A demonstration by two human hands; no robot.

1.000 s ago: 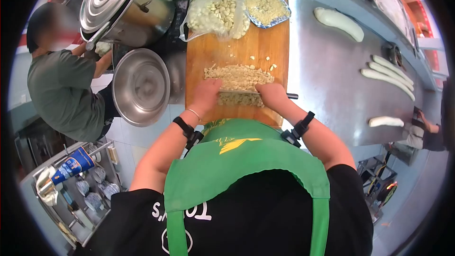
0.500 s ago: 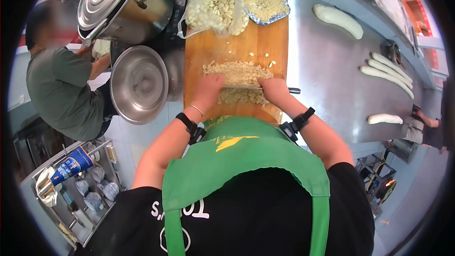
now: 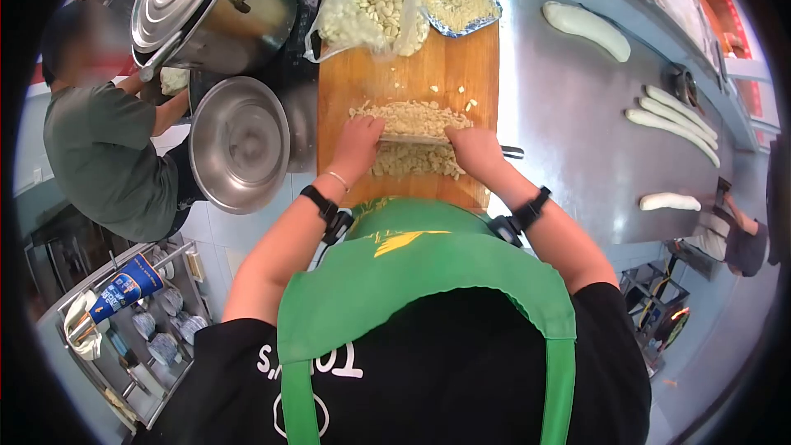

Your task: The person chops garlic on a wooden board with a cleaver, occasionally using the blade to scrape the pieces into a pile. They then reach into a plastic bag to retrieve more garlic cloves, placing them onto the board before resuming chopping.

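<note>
A knife (image 3: 414, 141) lies crosswise over a heap of chopped pale pieces (image 3: 416, 119) on the wooden cutting board (image 3: 354, 82). My left hand (image 3: 362, 138) is closed on the knife's left end. Close to the dark handle, my right hand (image 3: 475, 151) grips the knife's right end. Chopped bits lie both beyond the blade and on my side of it; those beyond look finer. A few loose pieces are scattered farther up the board.
At the board's far end are a plastic bag of pale pieces (image 3: 362, 16) and a blue-patterned dish (image 3: 459, 2). Left stand a metal basin (image 3: 240, 145), a lidded pot (image 3: 247, 29) and a person (image 3: 107, 148). Long white vegetables (image 3: 587, 30) lie right; another person (image 3: 746, 243) is beyond.
Both hands and the knife have shifted slightly farther from me over the heap. The person at the far right has moved and shows more.
</note>
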